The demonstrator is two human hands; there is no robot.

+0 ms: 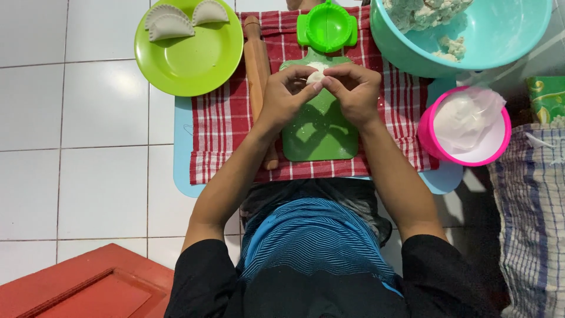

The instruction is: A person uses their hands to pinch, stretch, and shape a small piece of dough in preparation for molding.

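Because both sets of fingertips close around it, the small white dough piece [316, 75] shows only as a pale, smooth patch; its full shape cannot be determined. The left hand [286, 93] and the right hand [354, 88] pinch this piece between them, fingers curled inward, just above the upper end of a green plastic board [319, 132] with a glossy surface and a recessed centre. That board lies on a red-and-white checked cloth [220, 126], woven and slightly rumpled, which covers most of a light blue mat [183, 159]; only the mat's rounded edges remain visible. A wooden rolling pin [258, 65] lies beside the left hand, its lower portion hidden behind the left forearm. At the top edge, a green hinged dumpling mould [327, 27] lies open and is partly cut off. A round lime-green plate [194, 59] carries three pale, half-moon dumplings [169, 25] with crimped edges. A turquoise bowl [500, 35], cropped by the frame, contains crumbly white dough. A pink tub [429, 132] holds a white, filmy content that cannot be identified. White glossy floor tiles [88, 147] surround the work area.
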